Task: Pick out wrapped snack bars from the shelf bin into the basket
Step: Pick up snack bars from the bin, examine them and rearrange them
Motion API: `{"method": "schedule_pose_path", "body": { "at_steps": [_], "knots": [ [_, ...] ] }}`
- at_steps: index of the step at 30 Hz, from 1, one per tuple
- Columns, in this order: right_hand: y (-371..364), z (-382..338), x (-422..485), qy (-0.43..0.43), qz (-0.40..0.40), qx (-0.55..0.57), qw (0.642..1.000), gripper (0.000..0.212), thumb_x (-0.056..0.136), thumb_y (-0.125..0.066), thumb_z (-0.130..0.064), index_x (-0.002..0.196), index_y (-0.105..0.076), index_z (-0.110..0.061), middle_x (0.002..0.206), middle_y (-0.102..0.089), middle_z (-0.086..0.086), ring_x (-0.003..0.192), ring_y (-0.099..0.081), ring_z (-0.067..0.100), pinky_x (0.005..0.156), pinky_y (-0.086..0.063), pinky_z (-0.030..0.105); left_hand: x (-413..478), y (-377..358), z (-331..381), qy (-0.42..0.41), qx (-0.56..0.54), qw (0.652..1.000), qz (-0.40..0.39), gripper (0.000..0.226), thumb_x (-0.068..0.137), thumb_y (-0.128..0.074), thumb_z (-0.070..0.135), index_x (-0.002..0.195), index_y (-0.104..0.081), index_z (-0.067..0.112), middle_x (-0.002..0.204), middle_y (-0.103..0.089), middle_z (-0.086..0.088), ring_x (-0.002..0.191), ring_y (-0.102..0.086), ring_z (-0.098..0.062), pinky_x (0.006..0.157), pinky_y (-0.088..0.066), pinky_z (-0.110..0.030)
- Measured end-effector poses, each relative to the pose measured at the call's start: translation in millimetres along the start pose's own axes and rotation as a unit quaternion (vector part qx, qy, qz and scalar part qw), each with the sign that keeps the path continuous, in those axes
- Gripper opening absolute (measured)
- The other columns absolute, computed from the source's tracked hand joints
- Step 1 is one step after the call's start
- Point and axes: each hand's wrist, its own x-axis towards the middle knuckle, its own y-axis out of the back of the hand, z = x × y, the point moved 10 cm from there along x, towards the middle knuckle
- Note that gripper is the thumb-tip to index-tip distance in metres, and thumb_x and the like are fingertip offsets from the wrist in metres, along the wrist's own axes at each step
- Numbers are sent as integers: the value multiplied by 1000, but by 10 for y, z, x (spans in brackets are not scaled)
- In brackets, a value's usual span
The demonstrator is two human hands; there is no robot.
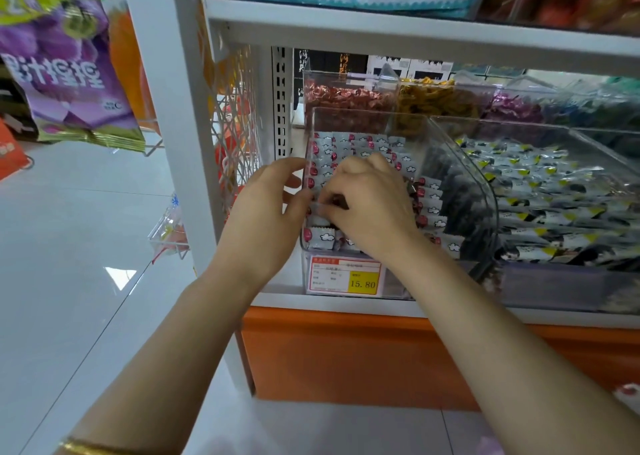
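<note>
A clear plastic shelf bin (408, 122) holds several pale blue wrapped snack bars (346, 146) with red dots and white clouds. My right hand (370, 209) is inside the bin's front, fingers curled round some of the bars. My left hand (263, 212) is at the bin's left front corner, thumb and fingers touching the wall and the bars beside my right hand; what it holds is hidden. No basket is in view.
A price tag reading 15.80 (346, 276) sits under the bin. To the right is a bin of blue, black and yellow wrapped bars (540, 191). Behind are bins of red (346, 98) and yellow candies (436, 98). A white shelf post (173, 108) stands left; a purple bag (65, 60) hangs there.
</note>
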Motion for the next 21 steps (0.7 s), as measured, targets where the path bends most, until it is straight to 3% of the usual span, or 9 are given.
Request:
{"method": "schedule_pose_path", "body": {
  "at_steps": [3,8,11,13,15,19,21],
  "knots": [
    [227,73,7,-48,55,184,980,13,85,-67,-24,83,-70,-12,80,-52,-9,82,-49,12,74,-38,25,-22,50,-13,10,2,1000,13,38,95,-49,20,133,-47,22,120,-55,2,90,-53,-3,72,-38,-12],
    [695,292,-243,-97,198,331,917,8,90,-59,-13,89,-64,-7,84,-62,-1,70,-59,8,61,-48,18,-92,184,89,-10,19,998,52,30,94,-51,23,123,-58,17,112,-50,0,83,-44,23,71,-31,6],
    [670,619,-492,-208,241,485,814,10,92,-55,-8,85,-62,-11,76,-64,-2,57,-60,6,54,-52,22,-154,123,160,-17,22,999,21,29,94,-48,31,115,-62,17,108,-50,-2,84,-41,25,71,-28,7],
    [510,716,-604,-278,233,595,717,13,92,-55,-4,81,-61,-9,67,-64,-1,54,-60,9,55,-52,23,-195,55,227,-24,30,999,-5,22,95,-43,34,92,-63,25,94,-48,1,84,-42,13,71,-28,4],
    [380,696,-656,-311,204,648,664,13,91,-54,-4,80,-61,-6,63,-64,1,54,-61,11,55,-52,21,-216,34,272,-24,17,1000,-6,29,96,-40,32,69,-48,30,77,-43,4,75,-41,3,67,-31,-3],
    [261,575,-731,-317,136,706,619,5,81,-62,-8,81,-64,-3,70,-69,6,61,-66,14,56,-53,20,-226,13,71,99,-194,976,-11,31,99,-36,35,79,-55,19,65,-58,5,52,-47,0,49,-37,-13],
    [249,503,-758,-297,93,723,617,16,68,-66,-10,82,-67,-3,76,-71,10,67,-69,17,59,-55,20,-252,-17,-26,151,-260,954,-14,36,100,-32,38,83,-54,15,61,-60,3,49,-47,-6,44,-37,-17]
  ]
}}
